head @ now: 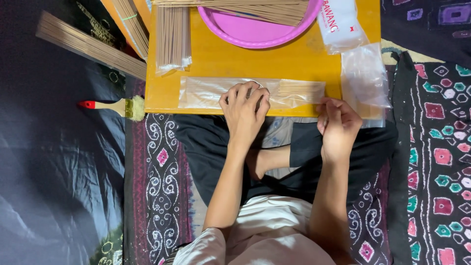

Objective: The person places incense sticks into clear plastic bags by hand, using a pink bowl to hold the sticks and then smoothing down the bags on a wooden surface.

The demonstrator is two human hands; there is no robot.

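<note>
clear plastic sleeve of thin tan incense sticks (206, 92), lying flat along near edge of yellow wooden board (216, 59). left hand (244, 112) pressed on its middle, fingers curled. right hand (337, 125) pinching its right end, fingers together.

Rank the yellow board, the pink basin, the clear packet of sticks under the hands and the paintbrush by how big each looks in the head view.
1. Yellow board, largest.
2. Pink basin, though cut off by the frame's top edge.
3. Clear packet of sticks, pressed by the left hand, its end at the right hand.
4. Paintbrush, smallest.
</note>
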